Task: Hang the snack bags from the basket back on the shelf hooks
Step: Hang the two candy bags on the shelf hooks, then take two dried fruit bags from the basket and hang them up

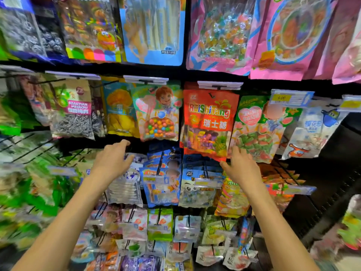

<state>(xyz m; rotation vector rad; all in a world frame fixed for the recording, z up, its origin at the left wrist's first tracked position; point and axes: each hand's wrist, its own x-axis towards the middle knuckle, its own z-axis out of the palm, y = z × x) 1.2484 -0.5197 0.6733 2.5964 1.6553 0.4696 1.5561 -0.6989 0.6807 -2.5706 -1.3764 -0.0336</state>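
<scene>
My left hand (114, 160): raised to the dark gap under the middle row, back turned toward me, fingers loosely bent, with nothing in it that I can see.
My right hand (243, 167): spread open with the thumb out to the left. My fingertips (235, 150) touch the lower edge of the green watermelon-candy bag (254, 132), just beside the red bag's (210, 118) bottom corner. I grip nothing.
Snack bags: hanging in rows on the shelf hooks, above, between and below my hands.
Between my hands: blue bags (162, 184) stacked one behind another on a black hook (161, 160).
Above my left hand: cartoon-boy bag (158, 114) of coloured candies, hanging upright.
Far left and right edges: blurred, so I cannot read the bags there.
</scene>
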